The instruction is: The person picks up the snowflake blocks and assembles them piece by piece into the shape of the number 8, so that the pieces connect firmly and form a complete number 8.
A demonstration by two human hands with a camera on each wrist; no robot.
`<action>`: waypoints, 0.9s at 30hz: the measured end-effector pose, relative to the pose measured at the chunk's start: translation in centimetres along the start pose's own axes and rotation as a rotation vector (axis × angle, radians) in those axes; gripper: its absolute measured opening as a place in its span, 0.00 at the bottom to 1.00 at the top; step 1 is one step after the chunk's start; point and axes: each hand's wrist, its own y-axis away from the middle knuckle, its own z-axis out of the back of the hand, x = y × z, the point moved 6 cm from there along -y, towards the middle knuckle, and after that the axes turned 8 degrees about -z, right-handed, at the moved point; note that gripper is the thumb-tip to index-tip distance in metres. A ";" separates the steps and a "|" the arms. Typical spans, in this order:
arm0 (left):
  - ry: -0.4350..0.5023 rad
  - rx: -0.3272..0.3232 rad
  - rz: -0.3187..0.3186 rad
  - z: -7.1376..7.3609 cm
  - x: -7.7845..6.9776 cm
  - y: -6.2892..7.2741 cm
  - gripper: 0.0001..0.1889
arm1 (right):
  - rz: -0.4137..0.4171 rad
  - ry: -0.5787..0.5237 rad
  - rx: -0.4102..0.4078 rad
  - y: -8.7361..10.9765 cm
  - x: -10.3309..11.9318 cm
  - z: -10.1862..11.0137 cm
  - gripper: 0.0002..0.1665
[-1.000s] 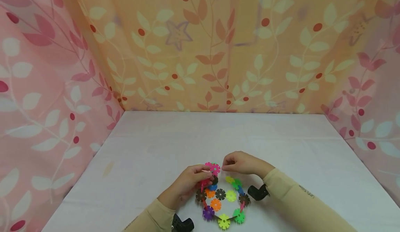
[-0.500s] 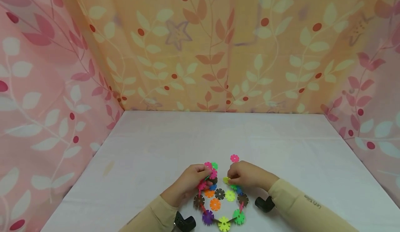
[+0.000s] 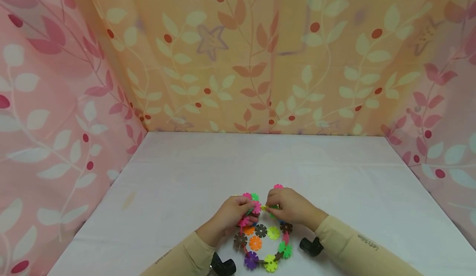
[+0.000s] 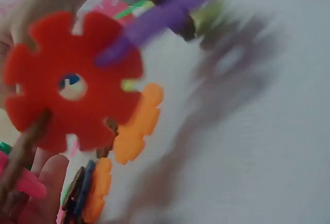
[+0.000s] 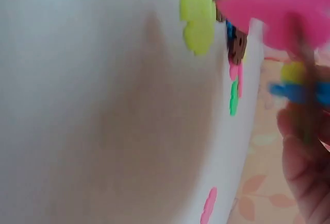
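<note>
A ring-shaped chain of notched plastic discs in several colours hangs between both hands in the head view. My left hand (image 3: 229,215) pinches a pink disc (image 3: 257,207) at one end of it. Thumb and fingers of my right hand (image 3: 296,208) pinch a yellow disc (image 3: 263,208) at the other end, right at the pink one's edge. The near side of the chain carries a purple disc (image 3: 251,260) and a lime disc (image 3: 271,263). Large in the left wrist view is a red disc (image 4: 41,100) of the chain; a blurred pink disc (image 5: 278,13) fills the right wrist view's corner.
Loose discs, among them an orange one (image 3: 255,243) and a dark grey one (image 3: 261,231), lie inside the ring on the white tabletop (image 3: 208,160). Past my right hand lies a pink disc (image 3: 278,186). Black wrist devices (image 3: 311,247) sit under the sleeves. Patterned curtains (image 3: 238,61) surround the table.
My right hand first came down onto the yellow disc, then moved left with it to the pink disc in my left hand. The near side of the chain shifted slightly right.
</note>
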 end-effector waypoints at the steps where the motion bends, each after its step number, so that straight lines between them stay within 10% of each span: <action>1: 0.006 -0.004 -0.002 0.0 0.1 0.0 0.13 | 0.013 0.004 -0.020 0.0 0.2 0.0 0.06; 15: 0.152 -0.037 -0.039 0.1 -0.1 0.2 0.13 | 0.115 0.025 -0.265 -0.1 0.9 0.2 0.05; 22: 0.125 0.024 -0.023 0.2 0.0 0.7 0.14 | 0.073 -0.064 -0.134 -0.6 0.7 0.2 0.04; 27: 0.142 0.057 0.000 1.1 -0.5 1.2 0.14 | -0.179 -0.381 -0.006 -0.6 -1.3 0.3 0.13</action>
